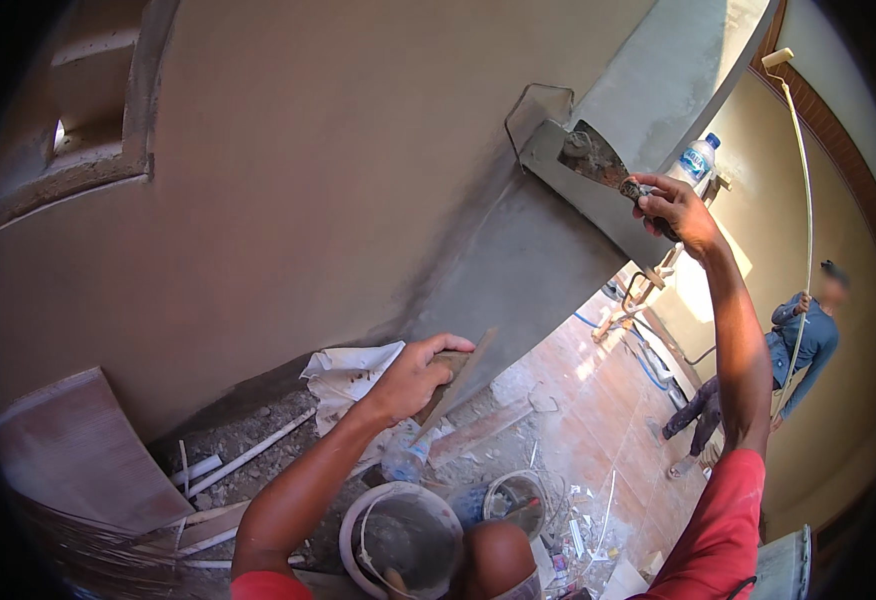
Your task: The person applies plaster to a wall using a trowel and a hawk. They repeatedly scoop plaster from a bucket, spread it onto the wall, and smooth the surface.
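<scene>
My right hand (pixel 670 215) is raised at upper right, closed around the handle of a mortar-smeared trowel (pixel 598 160). Its blade lies over a grey plastered ledge (pixel 578 225) on the corner column, beside a bent wire loop (pixel 536 88). Behind that hand is a plastic water bottle (pixel 696 158). My left hand (pixel 423 370) is lower, at the middle, gripping a flat board (pixel 463 385) held tilted in front of the grey lower plaster (pixel 498 290).
Below are a pale bucket (pixel 403 540), a second bucket (pixel 513 500), white cloth (pixel 343 380), pipes (pixel 253 450), rubble and a leaning panel (pixel 83 450). At right, another person (pixel 798 350) holds a long-poled paint roller (pixel 778 57), near hoses on the tiled floor (pixel 588 400).
</scene>
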`<move>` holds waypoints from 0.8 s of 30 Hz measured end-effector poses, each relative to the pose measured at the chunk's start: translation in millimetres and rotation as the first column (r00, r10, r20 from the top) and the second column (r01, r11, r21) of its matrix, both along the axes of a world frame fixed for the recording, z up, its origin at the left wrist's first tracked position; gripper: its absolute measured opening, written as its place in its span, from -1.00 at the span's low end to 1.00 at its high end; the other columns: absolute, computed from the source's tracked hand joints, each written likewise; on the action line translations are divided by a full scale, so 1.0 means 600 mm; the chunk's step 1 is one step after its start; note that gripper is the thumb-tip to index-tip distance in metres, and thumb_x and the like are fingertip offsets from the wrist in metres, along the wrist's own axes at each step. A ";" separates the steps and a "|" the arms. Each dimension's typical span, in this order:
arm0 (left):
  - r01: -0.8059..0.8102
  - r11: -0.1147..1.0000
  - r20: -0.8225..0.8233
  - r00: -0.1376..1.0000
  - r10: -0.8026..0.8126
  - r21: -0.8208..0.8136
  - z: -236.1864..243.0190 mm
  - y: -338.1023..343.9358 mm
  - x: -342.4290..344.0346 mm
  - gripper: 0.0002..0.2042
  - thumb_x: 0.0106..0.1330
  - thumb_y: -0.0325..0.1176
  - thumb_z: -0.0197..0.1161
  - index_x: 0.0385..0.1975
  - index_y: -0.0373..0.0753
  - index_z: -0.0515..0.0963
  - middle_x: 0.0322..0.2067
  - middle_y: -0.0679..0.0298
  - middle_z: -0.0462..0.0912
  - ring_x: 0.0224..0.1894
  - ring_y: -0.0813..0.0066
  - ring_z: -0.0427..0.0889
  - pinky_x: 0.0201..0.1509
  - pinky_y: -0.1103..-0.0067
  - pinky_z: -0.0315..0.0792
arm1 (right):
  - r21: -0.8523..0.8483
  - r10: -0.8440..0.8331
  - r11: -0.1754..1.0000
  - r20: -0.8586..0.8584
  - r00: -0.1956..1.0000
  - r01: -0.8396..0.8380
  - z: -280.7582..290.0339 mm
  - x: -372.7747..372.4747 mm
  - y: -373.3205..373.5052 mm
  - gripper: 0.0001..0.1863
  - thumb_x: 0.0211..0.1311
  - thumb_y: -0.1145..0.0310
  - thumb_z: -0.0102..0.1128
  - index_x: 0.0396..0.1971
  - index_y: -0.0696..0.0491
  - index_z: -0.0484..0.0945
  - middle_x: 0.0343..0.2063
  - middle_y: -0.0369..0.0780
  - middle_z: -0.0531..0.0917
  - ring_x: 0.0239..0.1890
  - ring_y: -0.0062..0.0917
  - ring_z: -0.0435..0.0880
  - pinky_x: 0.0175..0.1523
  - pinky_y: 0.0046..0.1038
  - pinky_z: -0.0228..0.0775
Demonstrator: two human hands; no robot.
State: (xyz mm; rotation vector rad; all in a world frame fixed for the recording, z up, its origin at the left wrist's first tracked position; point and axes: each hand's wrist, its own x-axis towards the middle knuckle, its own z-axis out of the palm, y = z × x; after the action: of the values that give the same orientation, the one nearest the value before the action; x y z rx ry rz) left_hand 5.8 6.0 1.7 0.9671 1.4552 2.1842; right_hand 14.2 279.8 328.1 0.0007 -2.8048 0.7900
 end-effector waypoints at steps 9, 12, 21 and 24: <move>-0.039 0.999 -0.033 0.999 0.039 -0.011 -0.002 0.013 0.000 -0.61 0.11 -0.57 -0.03 -0.02 -0.38 0.47 -0.22 0.17 0.58 -0.15 0.50 0.51 0.02 0.59 0.36 | 0.739 0.257 0.663 -0.072 0.964 -0.122 0.085 -0.094 0.010 -0.59 0.07 0.53 0.15 -0.02 -0.04 0.56 -0.22 -0.29 0.63 -0.32 -0.49 0.57 -0.19 -0.44 0.41; -0.047 0.998 -0.063 0.997 0.045 -0.029 -0.004 0.018 -0.002 -0.60 0.10 -0.58 -0.03 -0.01 -0.37 0.46 -0.20 0.17 0.57 -0.14 0.51 0.50 0.02 0.59 0.35 | 0.942 0.344 0.335 -0.094 0.934 -0.029 0.076 -0.127 -0.003 -0.60 0.05 0.56 0.11 -0.09 -0.12 0.59 -0.29 -0.26 0.59 -0.26 -0.43 0.57 -0.10 -0.36 0.33; -0.004 0.999 -0.108 0.994 0.000 -0.042 -0.008 0.042 0.000 -0.59 0.09 -0.58 -0.05 -0.01 -0.33 0.45 -0.17 0.17 0.55 -0.11 0.48 0.48 0.04 0.58 0.33 | 0.994 0.394 -0.018 -0.096 0.914 0.112 0.057 -0.180 0.015 -0.58 0.11 0.54 -0.01 -0.17 -0.30 0.66 -0.44 -0.30 0.50 -0.25 -0.47 0.48 -0.12 -0.43 0.17; -0.015 0.998 -0.116 0.993 0.008 -0.059 -0.010 0.044 0.000 -0.60 0.09 -0.58 -0.04 -0.01 -0.34 0.45 -0.17 0.16 0.55 -0.10 0.46 0.49 0.06 0.58 0.33 | 0.991 0.392 -0.062 -0.083 0.916 0.116 0.056 -0.189 0.013 -0.59 0.09 0.51 0.03 -0.17 -0.32 0.66 -0.45 -0.32 0.50 -0.25 -0.48 0.47 -0.12 -0.43 0.17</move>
State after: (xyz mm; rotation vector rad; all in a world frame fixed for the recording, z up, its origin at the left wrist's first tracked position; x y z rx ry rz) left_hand 5.6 32.2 -4.5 1.0836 1.5719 2.1114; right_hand -99.4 287.7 361.4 0.6358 -2.2378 -1.3848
